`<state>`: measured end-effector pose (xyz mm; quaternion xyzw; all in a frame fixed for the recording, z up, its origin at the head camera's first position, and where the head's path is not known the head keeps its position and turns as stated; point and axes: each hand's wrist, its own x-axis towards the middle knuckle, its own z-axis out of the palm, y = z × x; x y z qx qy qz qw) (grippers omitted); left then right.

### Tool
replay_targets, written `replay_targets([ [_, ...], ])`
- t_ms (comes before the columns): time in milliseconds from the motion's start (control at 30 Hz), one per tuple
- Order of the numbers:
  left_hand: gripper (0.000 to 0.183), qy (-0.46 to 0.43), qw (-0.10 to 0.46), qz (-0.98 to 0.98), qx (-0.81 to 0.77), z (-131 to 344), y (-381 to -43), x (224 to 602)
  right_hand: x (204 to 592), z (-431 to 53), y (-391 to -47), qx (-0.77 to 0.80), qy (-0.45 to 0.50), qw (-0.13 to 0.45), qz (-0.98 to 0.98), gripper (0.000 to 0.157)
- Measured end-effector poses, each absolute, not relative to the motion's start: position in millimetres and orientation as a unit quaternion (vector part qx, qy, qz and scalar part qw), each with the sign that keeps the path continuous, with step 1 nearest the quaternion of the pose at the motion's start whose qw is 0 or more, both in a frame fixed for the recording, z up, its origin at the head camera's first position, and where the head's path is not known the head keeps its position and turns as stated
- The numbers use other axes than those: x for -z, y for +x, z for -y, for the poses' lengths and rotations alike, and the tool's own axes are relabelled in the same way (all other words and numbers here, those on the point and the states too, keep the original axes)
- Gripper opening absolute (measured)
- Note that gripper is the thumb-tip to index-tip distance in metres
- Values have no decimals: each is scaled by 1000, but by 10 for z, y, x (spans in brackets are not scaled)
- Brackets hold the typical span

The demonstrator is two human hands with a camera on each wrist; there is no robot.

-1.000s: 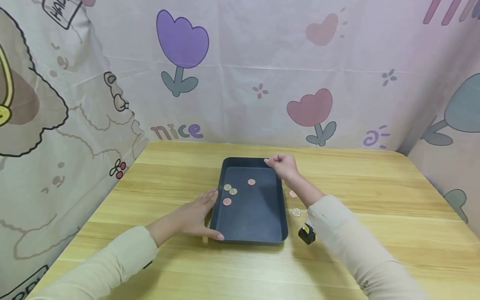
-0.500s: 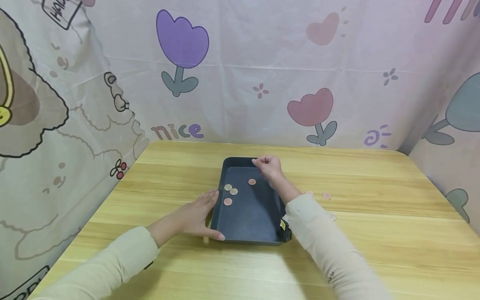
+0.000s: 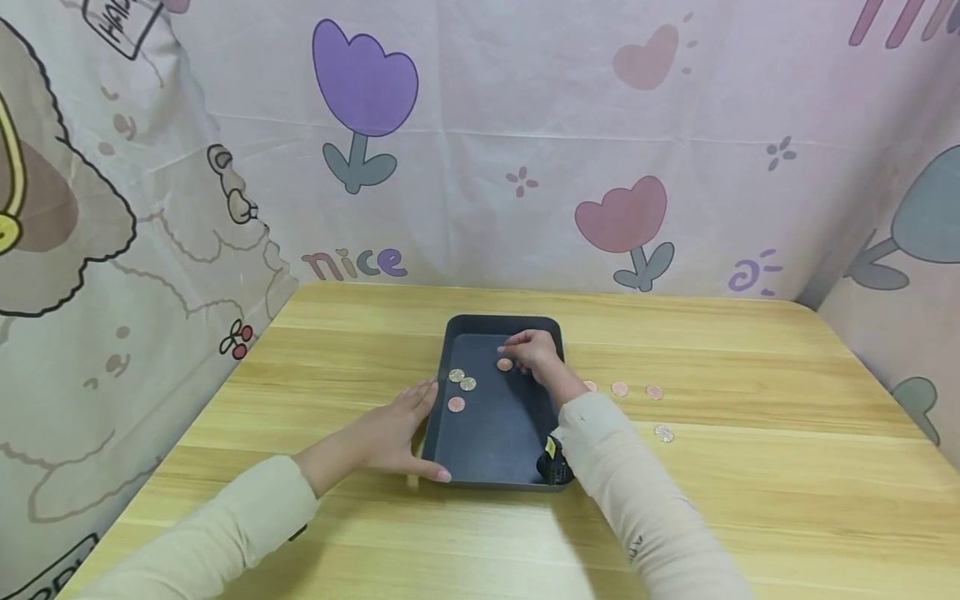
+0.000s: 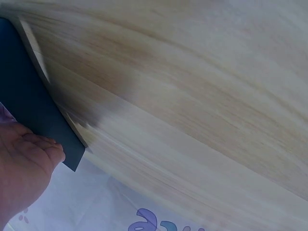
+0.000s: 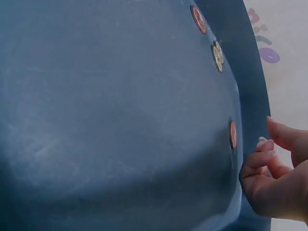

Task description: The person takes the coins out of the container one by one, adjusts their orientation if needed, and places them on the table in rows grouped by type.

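Observation:
A dark, shallow rectangular baking tray (image 3: 510,433) lies on the table. Along its left rim rests my left hand (image 3: 386,429), fingers fairly straight and thumb at the near left corner. Over the tray's far right part is my right hand (image 3: 534,352), its fingertips just above a copper-coloured coin (image 3: 505,365). In the right wrist view its fingers are curled and the thumb stands apart; whether a coin is between them does not show. Two gold-coloured coins (image 3: 468,383) and another copper-coloured coin (image 3: 456,404) lie at the tray's left side.
Right of the tray, on the wooden table (image 3: 750,500), lie several coins: a copper-coloured one (image 3: 619,388), others like it, and a silver-coloured one (image 3: 663,433). My right sleeve (image 3: 622,475) hides part of this area. A printed cloth (image 3: 480,217) hangs behind.
My right hand has moved left from the far right rim, then down and nearer over the tray. More coins on the right now show. My left hand stays in place.

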<state>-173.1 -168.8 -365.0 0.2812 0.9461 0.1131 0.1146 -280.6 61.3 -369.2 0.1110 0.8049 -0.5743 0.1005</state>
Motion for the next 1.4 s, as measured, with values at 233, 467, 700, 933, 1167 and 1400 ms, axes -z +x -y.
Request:
replay_targets([
  [233,122,282,117,-946,-113,1686,-1727,3650,3781,-615,-2809,505,70,118,-852,21],
  [467,122,279,119,-946,-114,1670,-1721,3624,3849,-591,-2889,426,64,99,-897,19],
  [700,123,275,119,-948,-108,1664,-1729,3617,4105,-662,-3123,339,18,62,-939,21],
  [933,123,277,118,-947,-110,1660,-1729,3623,3767,-624,-2832,328,39,69,-941,17],
  [1167,123,278,118,-947,-112,1660,-1724,3624,3725,-641,-2836,365,53,102,-924,26],
  [1400,124,278,111,-948,-109,1677,-1728,3639,3653,-626,-2878,416,94,130,-895,17],
])
